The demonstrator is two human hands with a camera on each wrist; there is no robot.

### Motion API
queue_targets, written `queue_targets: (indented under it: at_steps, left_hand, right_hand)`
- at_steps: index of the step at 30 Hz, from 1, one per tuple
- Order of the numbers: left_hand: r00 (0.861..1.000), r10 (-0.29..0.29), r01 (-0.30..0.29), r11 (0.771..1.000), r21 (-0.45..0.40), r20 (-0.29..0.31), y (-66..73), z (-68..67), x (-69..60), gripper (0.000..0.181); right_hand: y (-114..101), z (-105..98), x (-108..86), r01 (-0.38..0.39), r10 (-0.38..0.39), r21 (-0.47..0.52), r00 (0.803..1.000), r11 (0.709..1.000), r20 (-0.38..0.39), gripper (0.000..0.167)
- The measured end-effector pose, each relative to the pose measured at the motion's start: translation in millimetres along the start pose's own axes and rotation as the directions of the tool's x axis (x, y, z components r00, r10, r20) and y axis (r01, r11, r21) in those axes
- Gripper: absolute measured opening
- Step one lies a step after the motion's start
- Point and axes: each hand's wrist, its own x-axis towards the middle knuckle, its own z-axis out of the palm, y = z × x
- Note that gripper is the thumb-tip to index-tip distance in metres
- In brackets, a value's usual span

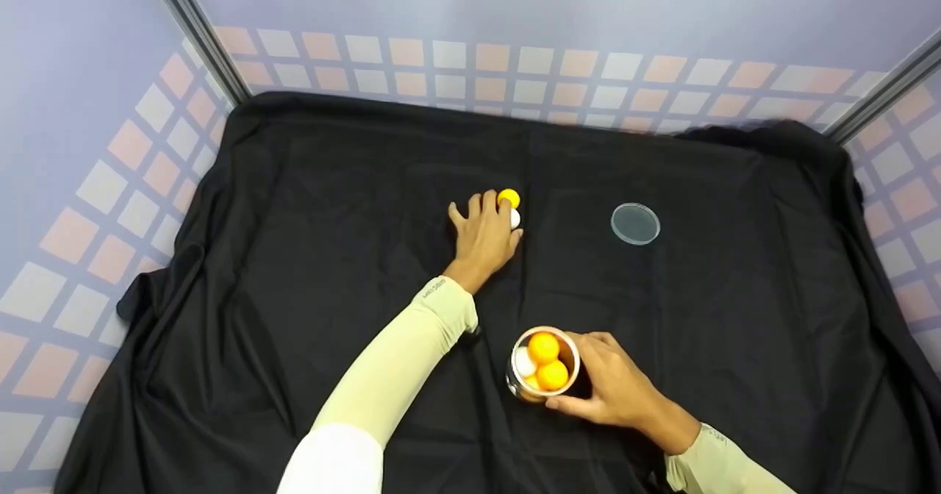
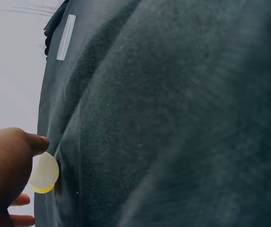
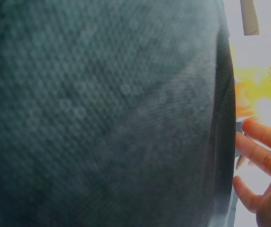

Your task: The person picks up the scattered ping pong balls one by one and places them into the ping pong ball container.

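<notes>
My left hand [image 1: 484, 237] reaches out over the black cloth, fingers spread above a white ball [image 1: 514, 218]. An orange ball [image 1: 509, 198] lies just beyond it, by the fingertips. In the left wrist view the white ball [image 2: 45, 171] shows past the thumb, with a sliver of orange under it; whether the hand touches it I cannot tell. My right hand [image 1: 614, 384] holds a clear jar [image 1: 512, 384] by its right side, thumb toward the front. Several orange balls [image 1: 553, 375] and a white ball [image 1: 524, 362] fill the open-topped jar.
A round clear lid [image 1: 635, 224] lies flat on the cloth to the right of the loose balls. Black cloth [image 1: 353, 244] with folds covers the table. Walls with pink and white squares [image 1: 492, 56] stand behind it and at both sides.
</notes>
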Motion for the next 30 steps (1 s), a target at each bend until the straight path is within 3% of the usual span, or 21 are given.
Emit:
queue_targets:
  at_steps: [15,30]
  left_hand:
    - [0.999,-0.038,0.038,0.999,0.019,-0.006,-5.2,11.3,-0.7,0.051]
    - [0.999,-0.030,0.030,1.000,0.006,0.023,-4.9,7.7,-2.9,0.051]
  right_hand:
    - [0,0,0.5,0.002,-0.002,-0.002,1.000,1.000,0.002,0.087]
    - [0,0,0.2,0.004,-0.004,-0.002,1.000,1.000,-0.003,0.086]
